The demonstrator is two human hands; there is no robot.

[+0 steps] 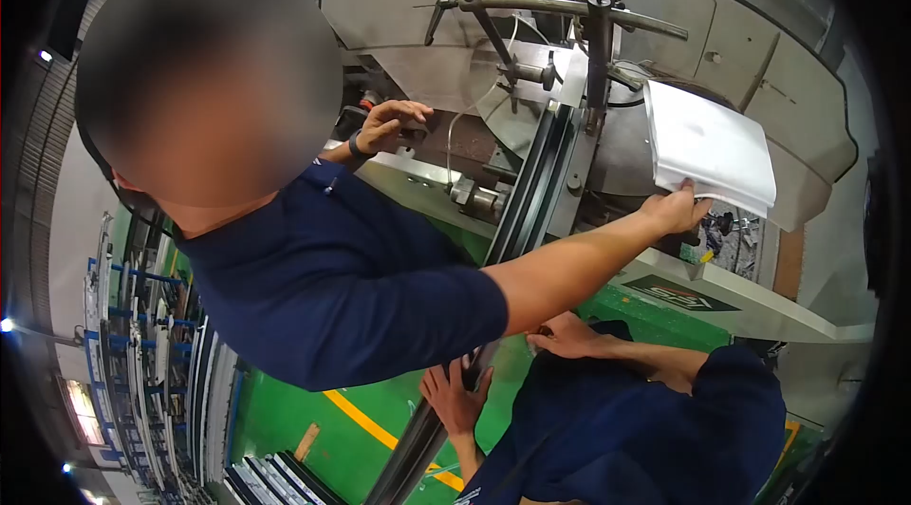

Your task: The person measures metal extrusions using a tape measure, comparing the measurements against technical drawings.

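A long dark metal profile (410, 453) runs from the bottom of the view up toward the machine. My left hand (455, 398) grips it near its lower part, fingers bent over its edge. To the right of the profile, my right hand (569, 335) is held in front of my body with its fingers curled. It is just below a co-worker's forearm, and whatever those fingers hold, if anything, cannot be made out. Farther up, the profile (543, 168) lies on the machine bed beneath a clamp frame (596, 49).
A co-worker (361, 306) in a navy shirt leans across from the left. One of the co-worker's hands (678, 211) holds a white folded sheet or bag (712, 144) over the machine (759, 291); the other hand (387, 125) is raised near it. Racks of profiles (142, 363) stand left.
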